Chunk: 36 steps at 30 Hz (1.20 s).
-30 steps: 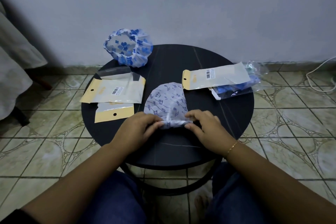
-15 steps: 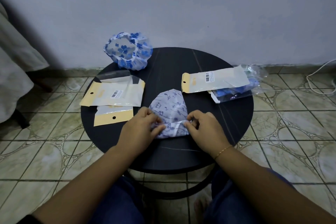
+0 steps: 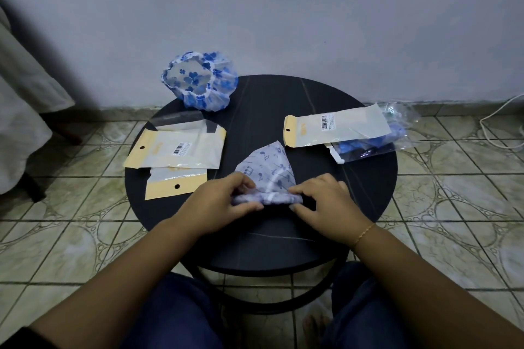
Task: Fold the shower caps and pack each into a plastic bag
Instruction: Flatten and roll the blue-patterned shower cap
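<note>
Thin grey shower cap [image 3: 268, 167], printed with music notes, lies wedge-shaped at the centre of the round black table [image 3: 368, 178]. Left hand [image 3: 219, 201] and right hand [image 3: 323, 201], set apart, pinch its rolled near edge. Glossy plastic bags [image 3: 181, 147] lie to the left.

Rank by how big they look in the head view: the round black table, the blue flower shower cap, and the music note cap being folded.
1. Round black table, largest.
2. Blue flower shower cap.
3. Music note cap, partly under both hands, so the last two are unsure.
</note>
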Motion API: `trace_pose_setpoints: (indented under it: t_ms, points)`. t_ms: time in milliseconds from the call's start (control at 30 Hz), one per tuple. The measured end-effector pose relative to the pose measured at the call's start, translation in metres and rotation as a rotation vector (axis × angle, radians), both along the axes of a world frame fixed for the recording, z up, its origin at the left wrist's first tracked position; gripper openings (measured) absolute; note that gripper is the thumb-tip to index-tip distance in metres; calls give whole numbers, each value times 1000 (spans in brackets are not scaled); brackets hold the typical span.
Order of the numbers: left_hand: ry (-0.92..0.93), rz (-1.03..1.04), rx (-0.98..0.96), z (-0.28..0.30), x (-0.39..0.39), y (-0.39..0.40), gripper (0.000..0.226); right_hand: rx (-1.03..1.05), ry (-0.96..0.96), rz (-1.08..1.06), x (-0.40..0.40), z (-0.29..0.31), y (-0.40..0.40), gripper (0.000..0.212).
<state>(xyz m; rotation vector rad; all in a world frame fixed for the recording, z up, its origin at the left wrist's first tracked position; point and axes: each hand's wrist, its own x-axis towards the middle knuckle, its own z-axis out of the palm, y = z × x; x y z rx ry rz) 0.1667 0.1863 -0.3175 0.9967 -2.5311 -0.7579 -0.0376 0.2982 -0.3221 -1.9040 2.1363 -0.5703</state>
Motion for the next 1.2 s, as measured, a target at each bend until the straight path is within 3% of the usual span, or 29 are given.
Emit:
trace_pose_setpoints:
  t_ms: [167,333,467,567,633,700,867,967,1133,1200]
  points:
    - [35,167,95,3,-6,-1,25,3,-305,-130,-4,-4,-6,20]
    - [23,222,106,3,-16,-5,27,-30,-283,-225,1,-12,-15,28]
    - [-73,232,-139,-4,-18,-10,34,-116,-235,-269,4,-12,-19,23]
    - [7,130,-386,-10,-20,-10,27,-186,-179,-223,6,-13,-21,26]
    - [31,24,-460,-11,-22,-7,17,-203,-98,-164,6,-14,-22,25]
    - [-10,-18,-503,-10,-24,0,22,-159,-52,-117,4,-12,-22,28]
    - [-149,-8,-457,-12,-18,5,50,37,-35,24,-7,-6,-20,54]
    - [-137,6,-402,-7,-20,3,46,25,-48,16,-7,-3,-18,47]
    - [-174,72,-205,10,-22,-1,29,44,-285,-106,-7,3,-17,23]
    - [-192,100,-150,13,-24,-2,25,45,-273,-97,-6,2,-22,25]
